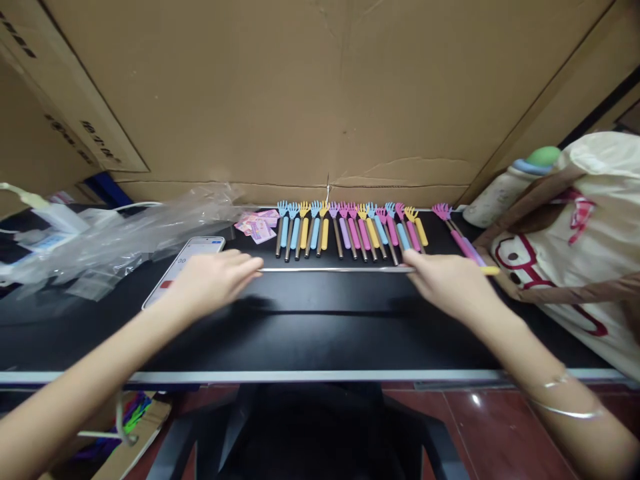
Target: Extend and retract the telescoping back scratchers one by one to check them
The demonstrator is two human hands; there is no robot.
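Between my two hands stretches a telescopic back scratcher, its thin metal rod (pixel 330 269) drawn out long and level above the black table. My left hand (pixel 220 277) is closed around the left end, hiding what is there. The fingers of my right hand (pixel 445 277) wrap round the other end, where a yellow handle tip (pixel 491 271) sticks out. Behind the rod lies a row of collapsed back scratchers (pixel 345 230) in blue, yellow, pink and purple, claws toward the cardboard. Two more, pink and purple (pixel 463 240), lie apart on the right.
A phone (pixel 187 263) lies beside my left hand, with clear plastic bags (pixel 150 230) behind it. Small pink cards (pixel 259 225) are near the row. On the right stand a bottle (pixel 505 190) and a cream bag (pixel 575 247). A cardboard sheet (pixel 300 93) backs the table (pixel 310 340).
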